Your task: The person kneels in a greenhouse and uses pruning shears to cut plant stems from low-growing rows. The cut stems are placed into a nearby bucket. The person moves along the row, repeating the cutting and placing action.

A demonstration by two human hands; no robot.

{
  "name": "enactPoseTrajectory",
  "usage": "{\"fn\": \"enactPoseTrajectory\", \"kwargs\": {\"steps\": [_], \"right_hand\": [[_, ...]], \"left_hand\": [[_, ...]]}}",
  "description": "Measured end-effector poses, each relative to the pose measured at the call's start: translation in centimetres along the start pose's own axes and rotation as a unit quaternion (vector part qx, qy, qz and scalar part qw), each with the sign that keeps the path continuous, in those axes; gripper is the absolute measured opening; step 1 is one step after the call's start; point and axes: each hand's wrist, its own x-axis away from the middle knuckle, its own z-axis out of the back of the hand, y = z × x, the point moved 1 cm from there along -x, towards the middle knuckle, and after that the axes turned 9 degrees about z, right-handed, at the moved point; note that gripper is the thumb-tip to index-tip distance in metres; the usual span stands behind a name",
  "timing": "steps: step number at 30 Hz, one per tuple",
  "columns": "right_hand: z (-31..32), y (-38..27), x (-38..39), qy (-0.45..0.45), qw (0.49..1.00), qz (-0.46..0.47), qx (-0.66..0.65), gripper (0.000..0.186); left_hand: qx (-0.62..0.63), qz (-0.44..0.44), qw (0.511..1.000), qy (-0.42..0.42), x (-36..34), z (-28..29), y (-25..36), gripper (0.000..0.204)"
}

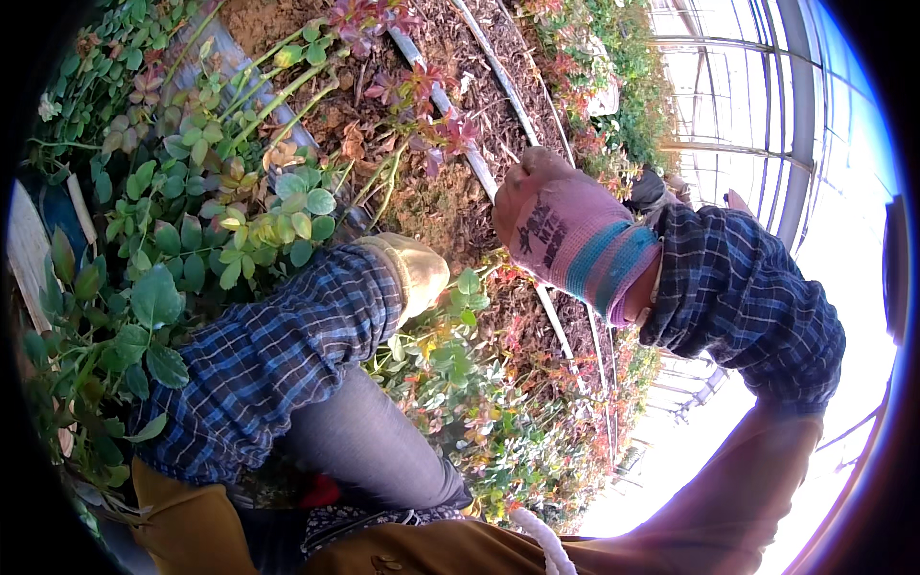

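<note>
My left hand (414,273), in a tan glove with a blue plaid sleeve, reaches down into green rose foliage (278,225) at the centre; its fingers are hidden behind the glove's cuff and the leaves. My right hand (556,225), in a pink knitted glove with a teal-striped cuff, is raised at centre right. Its fingers are curled into a fist seen from the back, and nothing shows in it. Red-tipped young shoots (436,129) stand just left of it.
Rows of rose bushes grow in brown mulch beds (450,206). White irrigation pipes (479,168) run along the rows. Greenhouse frame and glazing (757,105) rise at the right. My grey trouser knee (369,446) and a mustard apron (192,522) fill the lower edge.
</note>
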Motion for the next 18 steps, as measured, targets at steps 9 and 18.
{"fn": "enactPoseTrajectory", "kwargs": {"steps": [9, 18], "right_hand": [[-1.1, -1.8, -4.8, 0.033, 0.999, -0.008, 0.026, 0.015], [-1.6, -3.4, -6.7, -0.043, 0.996, -0.045, -0.070, 0.026]], "left_hand": [[0.139, 0.059, 0.989, -0.001, -1.1, -1.0, -0.8, 0.017], [0.095, 0.057, 0.994, -0.016, -0.5, -0.6, -1.0, 0.023]]}}
